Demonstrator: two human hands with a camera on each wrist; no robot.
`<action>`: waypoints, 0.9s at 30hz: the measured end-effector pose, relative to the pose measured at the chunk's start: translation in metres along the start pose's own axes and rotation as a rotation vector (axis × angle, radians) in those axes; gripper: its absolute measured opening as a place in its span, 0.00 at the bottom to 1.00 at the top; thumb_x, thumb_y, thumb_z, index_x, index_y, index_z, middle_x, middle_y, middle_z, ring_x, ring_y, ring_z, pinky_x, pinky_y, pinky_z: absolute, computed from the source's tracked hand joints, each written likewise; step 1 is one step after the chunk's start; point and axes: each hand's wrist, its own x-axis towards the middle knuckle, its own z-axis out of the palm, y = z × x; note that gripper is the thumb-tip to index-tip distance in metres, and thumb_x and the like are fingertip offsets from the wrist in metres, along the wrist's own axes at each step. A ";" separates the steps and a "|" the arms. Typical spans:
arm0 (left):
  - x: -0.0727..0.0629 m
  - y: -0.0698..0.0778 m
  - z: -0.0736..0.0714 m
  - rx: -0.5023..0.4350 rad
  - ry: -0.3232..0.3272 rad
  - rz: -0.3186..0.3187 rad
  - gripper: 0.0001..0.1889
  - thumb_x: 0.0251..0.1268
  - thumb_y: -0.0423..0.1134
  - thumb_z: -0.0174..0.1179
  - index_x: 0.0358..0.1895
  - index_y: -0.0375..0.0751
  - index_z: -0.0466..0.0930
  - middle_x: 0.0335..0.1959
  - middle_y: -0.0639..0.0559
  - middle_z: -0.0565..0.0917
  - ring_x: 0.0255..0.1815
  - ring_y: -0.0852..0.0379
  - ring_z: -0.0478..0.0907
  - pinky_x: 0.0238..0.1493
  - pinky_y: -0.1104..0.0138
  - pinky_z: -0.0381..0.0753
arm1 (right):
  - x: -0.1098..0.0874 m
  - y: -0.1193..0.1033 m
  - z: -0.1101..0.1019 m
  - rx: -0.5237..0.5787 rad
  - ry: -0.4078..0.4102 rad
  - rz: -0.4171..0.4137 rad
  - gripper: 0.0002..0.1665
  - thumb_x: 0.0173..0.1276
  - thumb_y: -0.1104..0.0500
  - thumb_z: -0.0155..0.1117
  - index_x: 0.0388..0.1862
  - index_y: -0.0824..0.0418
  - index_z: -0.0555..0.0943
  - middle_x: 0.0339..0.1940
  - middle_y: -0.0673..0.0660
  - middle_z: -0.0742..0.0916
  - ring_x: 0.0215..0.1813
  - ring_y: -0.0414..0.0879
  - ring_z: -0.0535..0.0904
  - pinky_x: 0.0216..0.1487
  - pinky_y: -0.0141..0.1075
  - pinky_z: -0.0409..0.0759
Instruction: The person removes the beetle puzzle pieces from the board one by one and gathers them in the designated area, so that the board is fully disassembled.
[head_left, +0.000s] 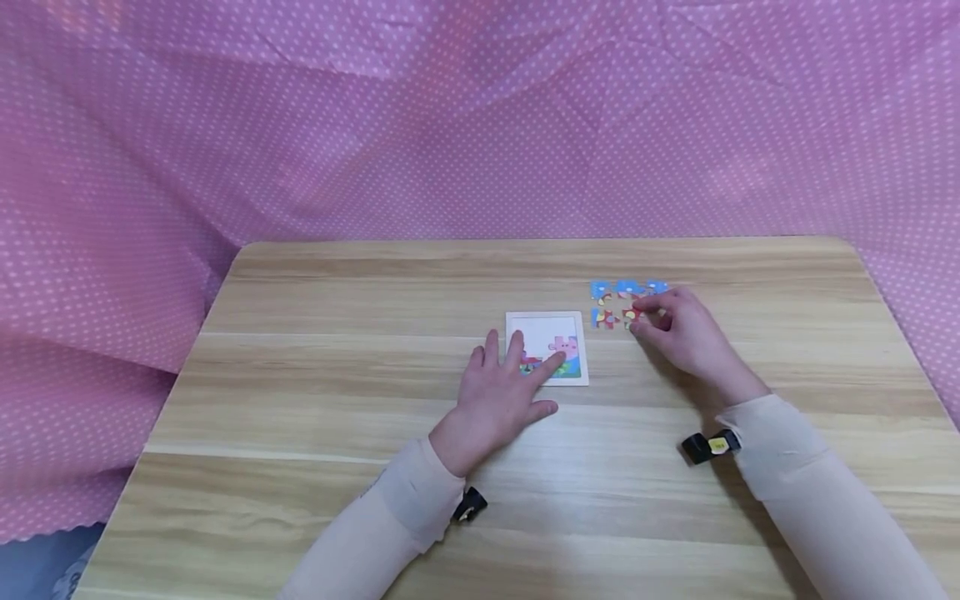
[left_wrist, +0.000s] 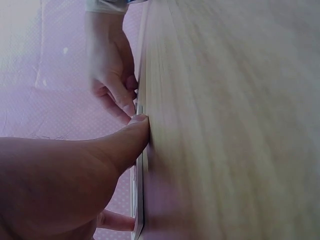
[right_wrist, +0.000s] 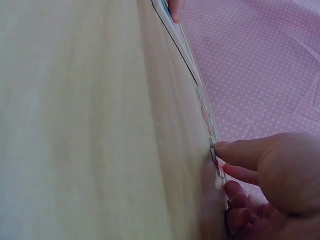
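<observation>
A pink dotted cloth [head_left: 480, 125] hangs behind your wooden table [head_left: 315, 400]. Your left hand [head_left: 495, 396] lies with its fingers straight and spread, grasping nothing; the forefinger reaches across the tray and its tip meets the picture there, while the thumb points out over the wood just below. Your right hand [head_left: 686, 333] is bent at the loose pieces, thumb and forefinger closed about one of them; how firm that pinch is, you cannot tell from here.

The step in hand looks like taking up a piece while your left hand steadies the tray. The next move seems to call for a clean lift that leaves the neighbouring pieces undisturbed, then a turn to match the picture.

The white tray [head_left: 547, 327] lies flat near the middle of the table. Its upper part is bare white; joined pieces [head_left: 567, 348] fill the lower right, pink on blue and green, and some red shows at the lower left, partly under your fingers. Beside its upper right corner lie the loose pieces [head_left: 601, 289], blue ones in the far row. The smallest, your pinched piece [head_left: 632, 317], sits in the near row, red and yellowish.
</observation>
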 end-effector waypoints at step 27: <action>-0.004 -0.006 0.005 -0.070 0.043 0.021 0.40 0.77 0.73 0.52 0.87 0.79 0.49 0.90 0.38 0.51 0.89 0.28 0.50 0.86 0.40 0.58 | -0.004 -0.005 0.000 0.037 0.011 0.011 0.24 0.80 0.56 0.66 0.68 0.67 0.82 0.56 0.67 0.80 0.51 0.57 0.76 0.49 0.44 0.74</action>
